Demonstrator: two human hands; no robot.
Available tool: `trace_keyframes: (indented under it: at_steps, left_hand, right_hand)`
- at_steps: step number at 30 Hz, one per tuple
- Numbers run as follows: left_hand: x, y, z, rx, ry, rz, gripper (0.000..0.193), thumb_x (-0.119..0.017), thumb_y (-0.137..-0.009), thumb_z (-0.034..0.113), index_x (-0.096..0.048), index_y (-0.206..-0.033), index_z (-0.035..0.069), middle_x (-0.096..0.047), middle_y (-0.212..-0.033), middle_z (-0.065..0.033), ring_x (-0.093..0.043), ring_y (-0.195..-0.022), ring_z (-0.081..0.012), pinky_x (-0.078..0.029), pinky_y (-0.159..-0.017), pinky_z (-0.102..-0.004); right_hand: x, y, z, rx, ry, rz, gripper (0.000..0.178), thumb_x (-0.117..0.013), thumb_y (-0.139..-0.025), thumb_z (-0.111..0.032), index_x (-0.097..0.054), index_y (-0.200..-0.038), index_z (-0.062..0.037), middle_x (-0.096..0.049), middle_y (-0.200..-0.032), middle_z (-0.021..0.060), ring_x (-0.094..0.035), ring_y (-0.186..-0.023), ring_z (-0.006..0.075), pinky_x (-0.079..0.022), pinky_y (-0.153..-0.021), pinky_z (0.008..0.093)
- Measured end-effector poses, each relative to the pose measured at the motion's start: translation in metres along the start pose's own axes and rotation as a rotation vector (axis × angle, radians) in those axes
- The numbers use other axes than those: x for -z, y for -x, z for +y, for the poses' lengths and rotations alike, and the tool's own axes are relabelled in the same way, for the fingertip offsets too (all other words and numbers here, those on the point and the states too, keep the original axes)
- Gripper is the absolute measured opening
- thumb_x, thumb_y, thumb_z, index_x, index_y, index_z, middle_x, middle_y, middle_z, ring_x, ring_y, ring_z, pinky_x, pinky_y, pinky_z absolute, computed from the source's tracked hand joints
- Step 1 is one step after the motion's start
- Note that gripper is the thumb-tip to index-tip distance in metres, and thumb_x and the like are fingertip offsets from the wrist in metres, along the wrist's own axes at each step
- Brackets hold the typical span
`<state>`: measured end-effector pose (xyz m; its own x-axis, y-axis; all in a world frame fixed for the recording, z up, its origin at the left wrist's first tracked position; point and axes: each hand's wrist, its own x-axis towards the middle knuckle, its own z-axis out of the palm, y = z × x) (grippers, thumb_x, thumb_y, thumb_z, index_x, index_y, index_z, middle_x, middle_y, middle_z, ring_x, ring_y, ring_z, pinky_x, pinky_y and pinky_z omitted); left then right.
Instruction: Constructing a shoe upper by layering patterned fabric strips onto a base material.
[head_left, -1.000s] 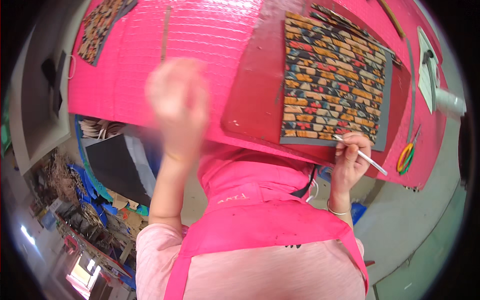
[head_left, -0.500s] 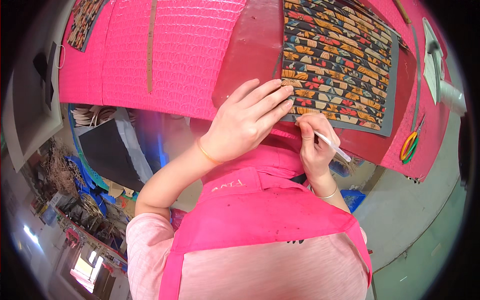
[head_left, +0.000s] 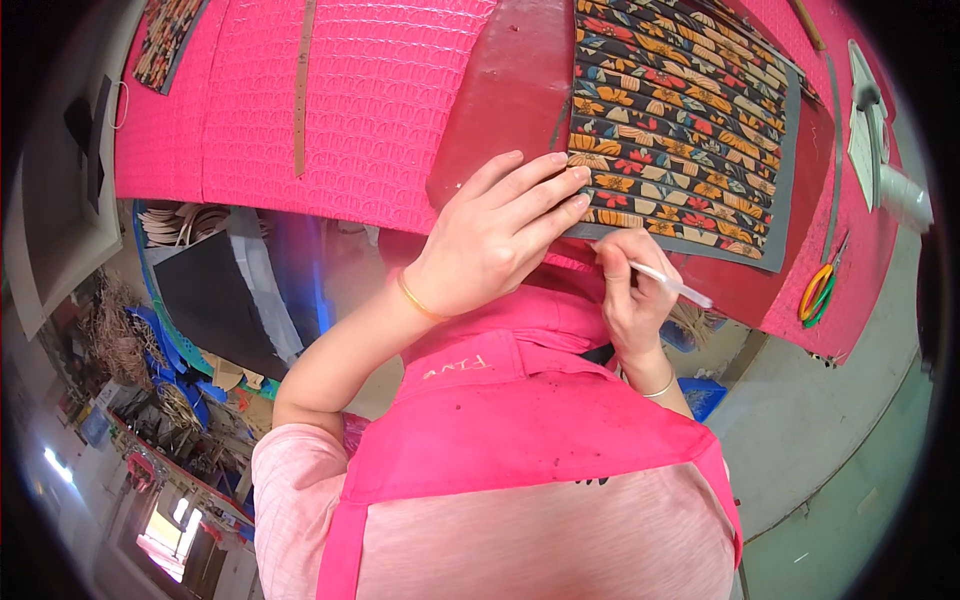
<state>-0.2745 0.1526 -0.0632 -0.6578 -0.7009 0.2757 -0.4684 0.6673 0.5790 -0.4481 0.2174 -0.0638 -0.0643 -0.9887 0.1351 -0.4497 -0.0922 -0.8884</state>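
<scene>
A pleated panel of dark floral fabric (head_left: 680, 130) on a grey backing (head_left: 785, 190) lies on a dark red sheet (head_left: 500, 110). My left hand (head_left: 500, 230) rests with its fingers stretched out, the tips over the panel's lower left corner. Close beside it, at the near edge of the panel, my right hand (head_left: 637, 285) is closed round a slim white pen-like tool (head_left: 675, 285). The tool slants down to the right, and its working tip is hard to make out by my thumb and fingers.
Pink textured material (head_left: 330, 110) covers the table, with a narrow brown strip (head_left: 300, 100) on it. Scissors with yellow and green handles (head_left: 820, 295) lie at the right. Another floral piece (head_left: 165, 45) is at the far left. A black sheet (head_left: 215, 305) sits below the table edge.
My right hand has shifted slightly, and the white tool now lies at a flatter slant. My left hand stays on the panel's corner. The whole view has moved a little.
</scene>
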Motion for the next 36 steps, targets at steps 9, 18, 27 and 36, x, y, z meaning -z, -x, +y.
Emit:
trace_keyframes:
  at_steps: [9, 18, 27, 36]
  left_hand:
    - [-0.002, -0.002, 0.0, -0.008, 0.01, 0.018, 0.035, -0.063, -0.072, 0.004, -0.062, -0.106, 0.008, -0.057, -0.12, -0.0067, -0.051, -0.115, -0.0237, -0.036, -0.097, -0.0386]
    - [-0.002, -0.001, 0.006, 0.03, -0.031, 0.03, 0.036, -0.06, -0.07, 0.0, -0.063, -0.105, 0.007, -0.058, -0.117, -0.0074, -0.052, -0.114, -0.0253, -0.036, -0.097, -0.0399]
    - [-0.005, -0.004, 0.006, 0.007, -0.094, 0.058, 0.032, -0.06, -0.069, 0.003, -0.063, -0.101, 0.006, -0.059, -0.114, -0.0064, -0.053, -0.11, -0.0238, -0.038, -0.094, -0.0408]
    - [-0.006, -0.003, 0.007, 0.013, -0.088, 0.044, 0.034, -0.058, -0.069, 0.0, -0.063, -0.102, 0.007, -0.059, -0.115, -0.0067, -0.053, -0.112, -0.0241, -0.037, -0.095, -0.0407]
  right_hand:
    - [0.017, 0.005, 0.006, -0.115, -0.278, 0.043, 0.012, -0.055, -0.089, -0.008, -0.055, -0.08, 0.0002, -0.056, -0.072, 0.0072, -0.049, -0.058, 0.0106, -0.037, -0.05, 0.0215]
    - [0.059, 0.015, 0.026, -0.159, -0.203, 0.329, 0.017, -0.051, -0.093, -0.014, -0.055, -0.082, -0.0004, -0.055, -0.076, 0.0054, -0.041, -0.057, 0.0059, -0.032, -0.05, 0.0184]
    - [0.059, 0.012, 0.028, -0.05, 0.064, 0.203, 0.005, -0.059, -0.084, 0.0, -0.059, -0.08, 0.0029, -0.059, -0.072, 0.0085, -0.052, -0.062, 0.0159, -0.042, -0.057, 0.0254]
    - [0.057, 0.013, 0.027, -0.112, 0.056, 0.254, 0.007, -0.059, -0.085, -0.002, -0.058, -0.079, 0.0023, -0.056, -0.069, 0.0078, -0.051, -0.06, 0.015, -0.04, -0.054, 0.0254]
